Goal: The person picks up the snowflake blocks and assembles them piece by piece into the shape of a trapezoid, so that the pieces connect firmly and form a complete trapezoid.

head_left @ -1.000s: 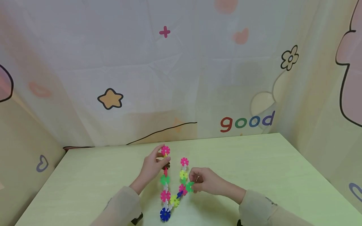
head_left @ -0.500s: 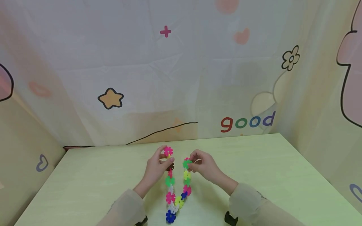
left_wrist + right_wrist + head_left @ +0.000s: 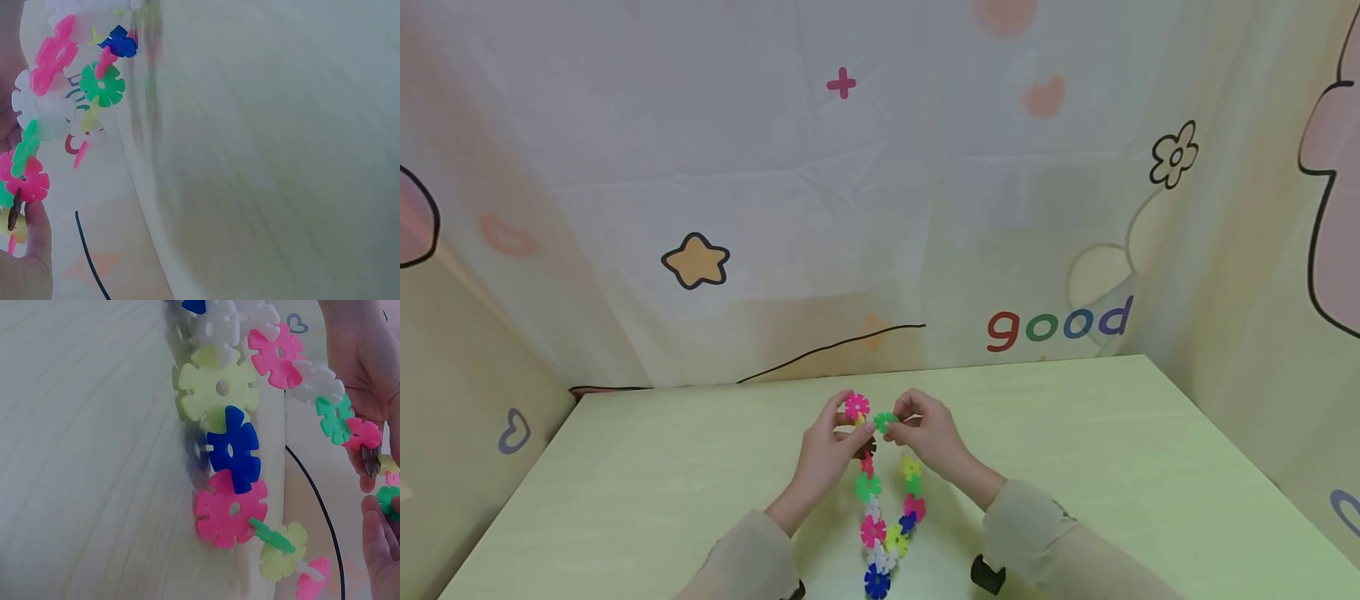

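A chain of interlocking plastic snowflake discs [image 3: 873,531] in pink, white, green, yellow, blue and brown bends in a U, its low end at a blue disc [image 3: 877,581]. My left hand [image 3: 826,454] pinches the chain's upper left end, around the brown disc [image 3: 868,447], with a pink disc [image 3: 857,407] topmost. Between thumb and fingers, my right hand [image 3: 931,433] holds a separate green disc [image 3: 884,422] close to the left thumb. Whether that disc touches the chain I cannot tell. Below the right hand hangs the chain's other arm, its pink end [image 3: 312,579] visible in the right wrist view.
The pale green table [image 3: 700,475] lies under both hands. Behind it hangs a printed cloth [image 3: 775,208] with a star and the word "good". Cloth also encloses both sides. Dark straps show near both sleeves.
My right hand has moved up and leftward with the green disc, from beside the chain's right arm to near the left thumb. The left hand and the chain have shifted slightly right.
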`<state>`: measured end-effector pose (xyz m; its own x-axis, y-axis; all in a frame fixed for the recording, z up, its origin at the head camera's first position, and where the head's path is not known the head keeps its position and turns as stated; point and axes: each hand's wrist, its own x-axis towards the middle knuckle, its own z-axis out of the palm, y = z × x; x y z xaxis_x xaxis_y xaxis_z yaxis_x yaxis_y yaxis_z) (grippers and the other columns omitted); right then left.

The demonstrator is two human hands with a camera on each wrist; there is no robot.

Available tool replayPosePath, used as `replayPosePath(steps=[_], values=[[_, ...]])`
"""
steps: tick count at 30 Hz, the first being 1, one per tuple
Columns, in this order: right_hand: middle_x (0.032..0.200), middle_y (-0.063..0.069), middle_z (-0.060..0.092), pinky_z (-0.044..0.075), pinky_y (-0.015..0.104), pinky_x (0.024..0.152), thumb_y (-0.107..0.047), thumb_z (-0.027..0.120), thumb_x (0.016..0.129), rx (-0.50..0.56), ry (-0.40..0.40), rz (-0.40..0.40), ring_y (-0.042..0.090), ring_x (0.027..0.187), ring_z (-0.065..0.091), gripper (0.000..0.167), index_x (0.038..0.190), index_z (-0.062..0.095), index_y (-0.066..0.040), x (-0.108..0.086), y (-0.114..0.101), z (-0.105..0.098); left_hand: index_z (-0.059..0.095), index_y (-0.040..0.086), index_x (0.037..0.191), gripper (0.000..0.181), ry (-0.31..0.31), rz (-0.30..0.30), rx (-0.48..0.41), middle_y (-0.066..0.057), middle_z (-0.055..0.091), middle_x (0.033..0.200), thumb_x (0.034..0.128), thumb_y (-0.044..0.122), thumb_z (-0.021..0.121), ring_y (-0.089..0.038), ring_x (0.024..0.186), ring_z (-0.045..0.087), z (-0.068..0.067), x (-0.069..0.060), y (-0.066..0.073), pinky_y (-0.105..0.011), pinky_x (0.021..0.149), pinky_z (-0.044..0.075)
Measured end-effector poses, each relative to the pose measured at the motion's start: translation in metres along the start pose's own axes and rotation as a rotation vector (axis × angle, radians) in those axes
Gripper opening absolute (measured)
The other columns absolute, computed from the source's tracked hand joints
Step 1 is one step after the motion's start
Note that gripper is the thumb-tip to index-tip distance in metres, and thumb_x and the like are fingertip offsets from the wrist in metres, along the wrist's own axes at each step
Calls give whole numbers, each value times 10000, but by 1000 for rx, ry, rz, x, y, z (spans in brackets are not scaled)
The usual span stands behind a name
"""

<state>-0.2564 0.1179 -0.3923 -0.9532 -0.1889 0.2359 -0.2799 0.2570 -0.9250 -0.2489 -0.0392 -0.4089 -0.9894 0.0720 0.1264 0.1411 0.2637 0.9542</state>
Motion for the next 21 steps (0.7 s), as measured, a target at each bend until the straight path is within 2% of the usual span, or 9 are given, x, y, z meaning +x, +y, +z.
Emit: replayPosePath(steps=[5,8,16,21], values=[[781,153,565,524,282,617,79,583,773,-21,30,21,325,688,633,103,818,497,42,-6,-17,3,319,174,1359,616,-17,9,-6,-167,544,1100,828,297,606,-195,793,649,3,-2,0,-284,672,532],[773,157,561,520,270,606,88,580,771,-34,33,16,348,696,627,99,810,496,51,-7,-19,4,318,179,1366,626,-19,22,4,-165,546,1111,825,311,606,-195,803,650,4,-2,-1,-279,674,531],[717,85,557,495,233,567,41,637,755,-71,56,4,236,641,612,122,795,531,-6,3,9,9,314,164,1376,681,-17,65,28,-172,558,1124,798,352,620,-190,795,659,7,-4,-2,-261,669,529],[702,84,569,496,202,557,40,643,749,-101,95,-46,165,612,608,118,782,542,-11,2,12,11,308,124,1379,697,-17,83,45,-177,575,1104,796,349,618,-189,780,661,8,-5,-4,-243,652,526]])
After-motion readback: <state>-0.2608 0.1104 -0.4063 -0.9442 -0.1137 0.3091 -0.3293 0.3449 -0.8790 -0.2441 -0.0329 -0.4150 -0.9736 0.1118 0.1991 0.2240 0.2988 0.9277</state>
